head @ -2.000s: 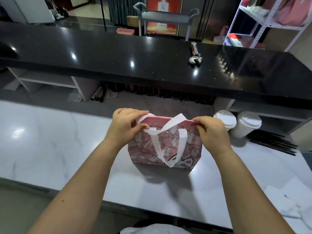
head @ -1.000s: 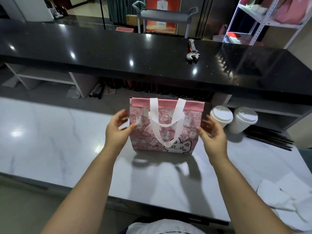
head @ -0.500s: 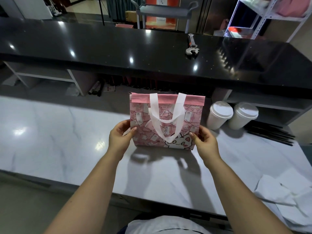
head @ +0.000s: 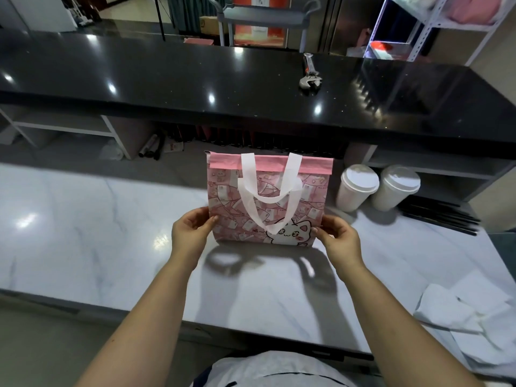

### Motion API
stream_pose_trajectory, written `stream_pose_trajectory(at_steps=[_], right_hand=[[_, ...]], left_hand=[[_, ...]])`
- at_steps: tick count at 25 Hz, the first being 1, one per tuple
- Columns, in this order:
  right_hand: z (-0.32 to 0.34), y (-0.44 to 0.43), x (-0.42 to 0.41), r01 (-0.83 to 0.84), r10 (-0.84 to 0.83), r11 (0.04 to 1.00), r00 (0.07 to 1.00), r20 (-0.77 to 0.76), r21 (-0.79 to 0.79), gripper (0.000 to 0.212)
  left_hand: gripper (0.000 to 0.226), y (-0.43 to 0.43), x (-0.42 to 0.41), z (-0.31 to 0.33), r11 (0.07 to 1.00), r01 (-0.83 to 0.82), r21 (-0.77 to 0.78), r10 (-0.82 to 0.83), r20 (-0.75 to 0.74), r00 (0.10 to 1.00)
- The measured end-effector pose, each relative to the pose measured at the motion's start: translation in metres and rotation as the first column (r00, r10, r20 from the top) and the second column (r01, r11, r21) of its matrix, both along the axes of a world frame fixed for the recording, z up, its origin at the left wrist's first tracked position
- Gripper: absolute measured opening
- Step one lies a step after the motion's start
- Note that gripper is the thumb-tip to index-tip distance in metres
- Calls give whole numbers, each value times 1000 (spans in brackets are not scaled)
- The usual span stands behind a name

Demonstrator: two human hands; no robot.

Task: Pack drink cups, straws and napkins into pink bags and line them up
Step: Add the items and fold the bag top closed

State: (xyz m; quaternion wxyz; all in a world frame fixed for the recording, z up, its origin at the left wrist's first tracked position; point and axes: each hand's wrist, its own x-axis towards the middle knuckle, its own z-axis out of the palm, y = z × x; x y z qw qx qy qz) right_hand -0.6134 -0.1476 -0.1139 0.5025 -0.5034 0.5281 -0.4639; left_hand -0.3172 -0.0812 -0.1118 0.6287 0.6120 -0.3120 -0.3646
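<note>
The grip has been moved from the top to the bottom: two seconds ago the mouth of the pink cat-print bag (head: 312, 196) was being pinched shut at its rim, and now its lower side edges are being held instead. The left edge is pinched by the left hand (head: 190, 233) and the right edge by the right hand (head: 339, 241), thumbs in front. The bag has been slid further back on the white marble counter (head: 83, 233) and is stood upright, handles drooping down its front. What is inside cannot be seen. It looks as though the bag is being squared into its place in the line. Two lidded cups (head: 357, 188) wait just beside it on the right, black straws (head: 441, 216) are laid beyond them, and napkins (head: 460, 311) are piled nearer, so more packing is judged to remain.
</note>
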Motion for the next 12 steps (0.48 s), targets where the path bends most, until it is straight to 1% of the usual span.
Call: stream_pose_trajectory(at_steps=[2, 4, 6, 8, 10, 12], right_hand=[[-4, 0, 1, 31, -31, 999, 999, 11, 33, 30], [-4, -3, 5, 48, -52, 996, 997, 50, 77, 27], [-1, -5, 7, 53, -59, 994, 997, 56, 100, 26], [-2, -3, 5, 42, -42, 995, 999, -5, 89, 24], [-6, 3, 4, 37, -29, 995, 995, -93, 89, 26], [-9, 5, 6, 60, -51, 992, 995, -88, 109, 27]], left_hand=[[22, 4, 2, -4, 999, -23, 24, 23, -15, 1000], [21, 1, 2, -3, 999, 0, 36, 1, -5, 1000], [22, -1, 5, -2, 999, 17, 31, -17, -2, 1000], [23, 4, 8, -6, 998, 27, 63, -28, 20, 999], [23, 14, 9, -16, 990, 35, 138, -46, 81, 996], [18, 16, 8, -22, 982, 14, 190, -30, 81, 996]])
